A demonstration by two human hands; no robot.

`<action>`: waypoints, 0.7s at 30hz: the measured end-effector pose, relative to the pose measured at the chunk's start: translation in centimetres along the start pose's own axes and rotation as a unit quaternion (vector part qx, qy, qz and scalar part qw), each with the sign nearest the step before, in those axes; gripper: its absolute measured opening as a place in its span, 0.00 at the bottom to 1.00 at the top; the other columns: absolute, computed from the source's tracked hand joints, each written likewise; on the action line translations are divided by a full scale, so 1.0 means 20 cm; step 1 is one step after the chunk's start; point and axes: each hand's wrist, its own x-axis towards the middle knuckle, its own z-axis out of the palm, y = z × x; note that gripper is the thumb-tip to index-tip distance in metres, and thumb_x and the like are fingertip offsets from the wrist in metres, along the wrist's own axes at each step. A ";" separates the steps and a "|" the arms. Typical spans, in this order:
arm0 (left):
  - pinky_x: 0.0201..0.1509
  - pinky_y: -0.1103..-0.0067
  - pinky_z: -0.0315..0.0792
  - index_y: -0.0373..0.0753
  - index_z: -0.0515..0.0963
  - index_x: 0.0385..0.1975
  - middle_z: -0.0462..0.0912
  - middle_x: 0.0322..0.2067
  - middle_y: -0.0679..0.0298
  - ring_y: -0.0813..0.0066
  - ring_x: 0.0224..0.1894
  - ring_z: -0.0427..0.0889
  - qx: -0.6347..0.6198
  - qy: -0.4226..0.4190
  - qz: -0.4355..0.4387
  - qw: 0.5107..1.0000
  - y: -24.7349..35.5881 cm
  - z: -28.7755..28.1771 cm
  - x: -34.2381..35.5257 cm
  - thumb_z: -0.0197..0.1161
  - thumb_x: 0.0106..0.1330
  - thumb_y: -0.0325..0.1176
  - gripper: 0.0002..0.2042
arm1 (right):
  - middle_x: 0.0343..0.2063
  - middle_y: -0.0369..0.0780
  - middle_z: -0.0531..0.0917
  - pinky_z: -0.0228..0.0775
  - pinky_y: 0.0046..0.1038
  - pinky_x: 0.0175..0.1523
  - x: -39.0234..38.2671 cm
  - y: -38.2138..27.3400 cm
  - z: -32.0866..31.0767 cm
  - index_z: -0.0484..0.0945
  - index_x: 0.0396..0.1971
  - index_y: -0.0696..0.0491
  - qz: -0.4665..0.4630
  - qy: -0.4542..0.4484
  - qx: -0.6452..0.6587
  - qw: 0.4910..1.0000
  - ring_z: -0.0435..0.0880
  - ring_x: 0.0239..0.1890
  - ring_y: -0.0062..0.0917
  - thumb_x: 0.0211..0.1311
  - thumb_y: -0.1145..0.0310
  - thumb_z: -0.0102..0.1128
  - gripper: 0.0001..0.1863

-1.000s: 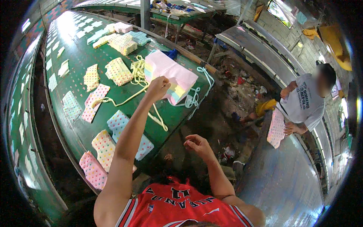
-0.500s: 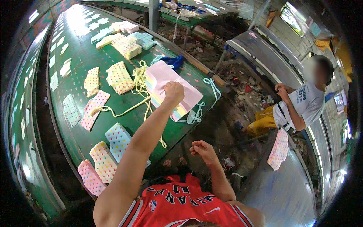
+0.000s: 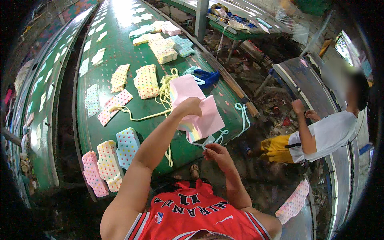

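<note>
My left hand grips the pink fabric at the middle of a stack with striped pastel layers beneath; the pink top layer has a crease or split. My right hand, fingers curled, is at the table's front edge beside pale blue cords; what it holds, if anything, is unclear. Tangled yellow cords lie left of the pink fabric, a dark blue cloth behind it. Dotted fabric stacks in pink, cream and blue lie at the near left.
The green table carries more fabric stacks farther back. A long green table runs at left, grey tables at right. A co-worker stands at right; a dotted piece lies below them. Scraps litter the floor.
The view has swung, shifting the scene. My left hand has pulled at the pink fabric, which now looks creased or divided. My right hand has risen toward the cords. The co-worker has turned away from the dotted piece.
</note>
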 end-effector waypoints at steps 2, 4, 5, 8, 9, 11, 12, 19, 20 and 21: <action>0.53 0.66 0.75 0.32 0.78 0.49 0.82 0.46 0.46 0.52 0.49 0.81 -0.064 -0.004 0.003 0.998 0.03 -0.07 -0.04 0.76 0.41 0.40 0.32 | 0.38 0.40 0.86 0.77 0.25 0.43 0.06 -0.06 -0.09 0.77 0.50 0.60 -0.001 -0.006 -0.024 1.000 0.84 0.36 0.22 0.70 0.66 0.60 0.15; 0.54 0.66 0.75 0.33 0.77 0.52 0.81 0.47 0.46 0.52 0.49 0.81 -0.117 0.032 0.032 0.992 0.06 -0.23 -0.07 0.76 0.41 0.37 0.33 | 0.38 0.40 0.86 0.77 0.25 0.43 0.12 -0.13 -0.17 0.77 0.50 0.60 0.001 -0.018 -0.036 0.999 0.84 0.36 0.22 0.70 0.66 0.60 0.15; 0.54 0.66 0.75 0.34 0.76 0.53 0.81 0.47 0.47 0.52 0.49 0.81 -0.140 0.050 0.039 0.988 0.07 -0.32 -0.10 0.77 0.42 0.35 0.34 | 0.38 0.40 0.86 0.77 0.25 0.43 0.15 -0.15 -0.20 0.76 0.50 0.59 0.003 -0.027 -0.035 0.999 0.84 0.37 0.22 0.70 0.66 0.59 0.15; 0.54 0.67 0.75 0.36 0.75 0.54 0.82 0.45 0.48 0.52 0.49 0.82 -0.108 0.247 0.023 0.963 0.12 -0.55 -0.17 0.76 0.45 0.31 0.31 | 0.38 0.40 0.86 0.77 0.25 0.43 0.21 -0.19 -0.28 0.76 0.51 0.58 -0.001 -0.058 -0.020 0.998 0.84 0.37 0.22 0.70 0.66 0.59 0.15; 0.55 0.67 0.75 0.37 0.75 0.55 0.83 0.45 0.49 0.52 0.49 0.82 -0.053 0.301 0.020 0.952 0.13 -0.61 -0.17 0.76 0.47 0.30 0.30 | 0.38 0.40 0.86 0.77 0.25 0.43 0.23 -0.19 -0.31 0.76 0.51 0.58 -0.004 -0.068 -0.014 0.998 0.84 0.37 0.22 0.70 0.66 0.59 0.15; 0.54 0.64 0.75 0.36 0.77 0.49 0.83 0.42 0.50 0.50 0.47 0.82 0.029 0.382 0.043 0.923 0.14 -0.62 -0.15 0.70 0.50 0.24 0.23 | 0.38 0.40 0.86 0.77 0.25 0.43 0.26 -0.19 -0.34 0.75 0.51 0.58 0.001 -0.087 -0.002 0.996 0.84 0.37 0.22 0.70 0.66 0.59 0.15; 0.52 0.63 0.75 0.36 0.77 0.46 0.83 0.40 0.50 0.49 0.45 0.82 0.060 0.411 0.067 0.907 0.14 -0.58 -0.12 0.67 0.50 0.21 0.20 | 0.38 0.40 0.86 0.77 0.25 0.43 0.28 -0.18 -0.35 0.75 0.51 0.58 0.004 -0.095 0.007 0.995 0.84 0.37 0.22 0.70 0.66 0.59 0.15; 0.50 0.68 0.75 0.36 0.78 0.38 0.76 0.39 0.57 0.59 0.46 0.77 0.319 0.257 0.107 0.906 -0.04 0.08 0.02 0.60 0.57 0.28 0.10 | 0.37 0.39 0.85 0.77 0.25 0.45 0.28 -0.17 -0.39 0.77 0.50 0.58 0.028 -0.098 0.003 0.995 0.83 0.37 0.22 0.69 0.66 0.60 0.15; 0.50 0.67 0.74 0.36 0.77 0.41 0.75 0.40 0.57 0.59 0.46 0.76 0.311 0.291 0.117 0.897 -0.06 0.13 0.01 0.60 0.57 0.28 0.12 | 0.37 0.39 0.85 0.77 0.25 0.45 0.27 -0.18 -0.40 0.77 0.50 0.58 0.029 -0.096 -0.003 0.995 0.83 0.37 0.22 0.69 0.66 0.60 0.15; 0.50 0.67 0.73 0.36 0.75 0.44 0.74 0.41 0.57 0.58 0.47 0.75 0.303 0.266 0.096 0.910 -0.08 0.15 0.00 0.61 0.57 0.29 0.14 | 0.37 0.39 0.85 0.77 0.25 0.45 0.28 -0.19 -0.41 0.77 0.50 0.58 0.023 -0.101 -0.002 0.995 0.83 0.37 0.21 0.69 0.66 0.60 0.15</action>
